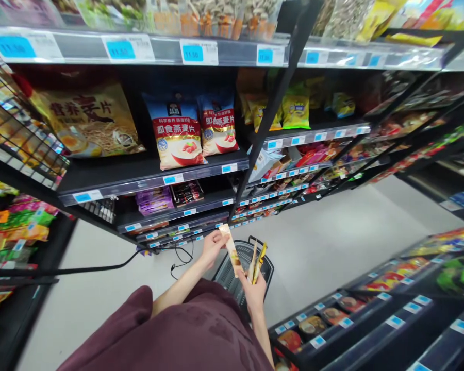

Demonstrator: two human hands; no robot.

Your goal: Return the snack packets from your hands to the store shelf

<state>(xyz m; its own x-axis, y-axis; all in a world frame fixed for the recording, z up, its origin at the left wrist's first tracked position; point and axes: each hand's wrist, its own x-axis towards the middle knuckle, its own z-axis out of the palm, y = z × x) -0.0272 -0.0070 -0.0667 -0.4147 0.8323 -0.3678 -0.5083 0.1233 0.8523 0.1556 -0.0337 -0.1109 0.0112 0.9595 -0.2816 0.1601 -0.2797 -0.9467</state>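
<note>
My left hand is closed on the upper end of a long, slim cream packet with brown print near its lower end. My right hand grips the lower end of that same packet. Fanned out in the right hand are also a pale slim packet and a yellow slim packet. Below both hands a dark grey shopping basket shows, partly covered by my arms and the packets. What lies inside it, if anything, I cannot make out.
Ahead stands a shelf with oatmeal bags, a large cereal bag and purple packets. A black cable lies on the floor. Stocked racks line the right, and a snack display the left.
</note>
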